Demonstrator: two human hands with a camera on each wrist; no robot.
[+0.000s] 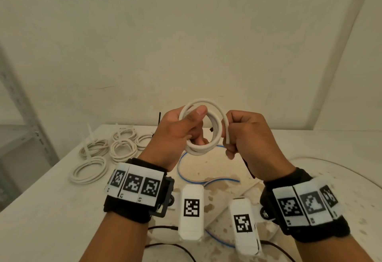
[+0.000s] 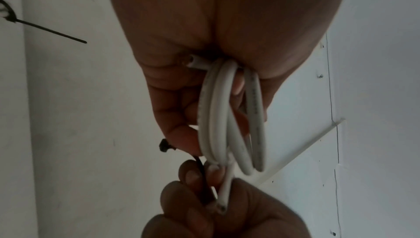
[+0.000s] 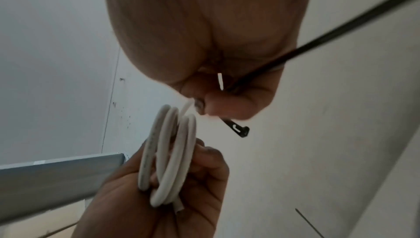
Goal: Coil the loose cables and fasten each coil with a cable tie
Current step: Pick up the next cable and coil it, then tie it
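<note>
Above the table my left hand point(image 1: 182, 129) grips a white cable coil point(image 1: 215, 121) of a few loops, thumb across its top and fingers through its middle. My right hand point(image 1: 248, 135) pinches the coil's free end point(image 1: 227, 131) together with a black cable tie point(image 1: 249, 168), whose strap runs down under the wrist. In the left wrist view the coil point(image 2: 227, 119) hangs edge-on from the left hand point(image 2: 204, 80), with the tie's head point(image 2: 164, 145) beside it. In the right wrist view the right hand point(image 3: 227, 96) holds the tie point(image 3: 240, 131) next to the coil point(image 3: 170, 152).
Several white coils fastened with ties point(image 1: 107, 150) lie at the table's back left. A loose blue-edged flat cable point(image 1: 186, 170) curves on the stained table point(image 1: 351, 189) under my hands. Another white cable point(image 1: 334, 164) arcs at the right. A metal shelf frame point(image 1: 22, 104) stands at the left.
</note>
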